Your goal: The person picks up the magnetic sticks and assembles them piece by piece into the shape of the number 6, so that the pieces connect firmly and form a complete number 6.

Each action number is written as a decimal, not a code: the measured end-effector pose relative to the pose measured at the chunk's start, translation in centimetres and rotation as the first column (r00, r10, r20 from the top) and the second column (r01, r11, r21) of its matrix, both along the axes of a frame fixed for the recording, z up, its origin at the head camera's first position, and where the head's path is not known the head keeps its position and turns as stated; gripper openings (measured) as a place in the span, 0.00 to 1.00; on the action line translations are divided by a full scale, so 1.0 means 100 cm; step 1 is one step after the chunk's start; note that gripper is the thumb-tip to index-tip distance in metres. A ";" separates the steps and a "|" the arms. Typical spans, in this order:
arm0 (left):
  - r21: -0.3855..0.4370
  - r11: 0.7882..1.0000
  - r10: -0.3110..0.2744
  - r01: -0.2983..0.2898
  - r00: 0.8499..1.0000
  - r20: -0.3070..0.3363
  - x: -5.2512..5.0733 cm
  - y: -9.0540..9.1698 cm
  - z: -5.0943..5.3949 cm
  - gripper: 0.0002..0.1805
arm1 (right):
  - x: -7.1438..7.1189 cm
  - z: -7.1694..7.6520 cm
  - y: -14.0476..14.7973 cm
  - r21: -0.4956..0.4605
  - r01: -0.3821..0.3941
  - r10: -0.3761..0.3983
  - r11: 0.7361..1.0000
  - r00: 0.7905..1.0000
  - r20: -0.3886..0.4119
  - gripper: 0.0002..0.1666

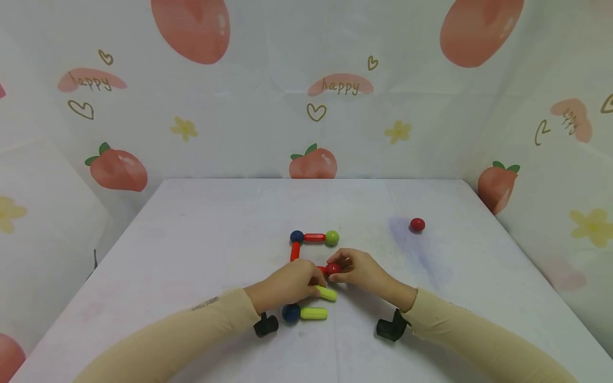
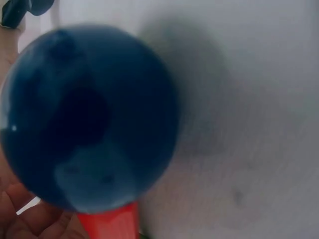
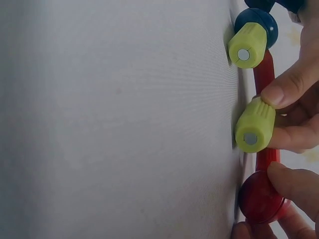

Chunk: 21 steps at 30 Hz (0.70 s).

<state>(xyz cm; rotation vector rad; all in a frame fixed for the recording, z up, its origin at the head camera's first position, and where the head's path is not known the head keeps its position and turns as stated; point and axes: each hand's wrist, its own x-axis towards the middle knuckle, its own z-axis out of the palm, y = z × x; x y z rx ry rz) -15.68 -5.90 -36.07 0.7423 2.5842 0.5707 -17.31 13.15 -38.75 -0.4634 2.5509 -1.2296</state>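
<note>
My left hand [image 1: 293, 282] pinches a yellow-green magnetic rod [image 1: 328, 293] between thumb and finger; its round metal end shows in the right wrist view. Close by, my right hand [image 1: 360, 270] holds a red ball [image 1: 332, 269] by its fingertips, at the end of a red rod [image 1: 321, 270]. Beyond the hands, a blue ball [image 1: 297, 237] joins two red rods, one leading to a green ball [image 1: 332, 238]. Nearer me, another blue ball [image 1: 291, 314] bears a yellow-green rod [image 1: 314, 314]. A blue ball [image 2: 89, 114] on a red rod [image 2: 110, 224] fills much of the left wrist view.
A loose red ball [image 1: 417, 225] lies at the right on the white table [image 1: 220, 213], near a faint purple stain. Black wrist cameras hang under the left sleeve [image 1: 215, 314] and the right sleeve [image 1: 460, 330]. A printed cloth [image 1: 258, 106] stands behind the table.
</note>
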 end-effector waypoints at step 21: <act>-0.067 0.997 -0.029 0.025 0.998 -0.056 0.003 0.005 0.002 0.06 | 0.000 0.001 0.000 0.005 0.000 0.000 1.000 1.000 0.005 0.16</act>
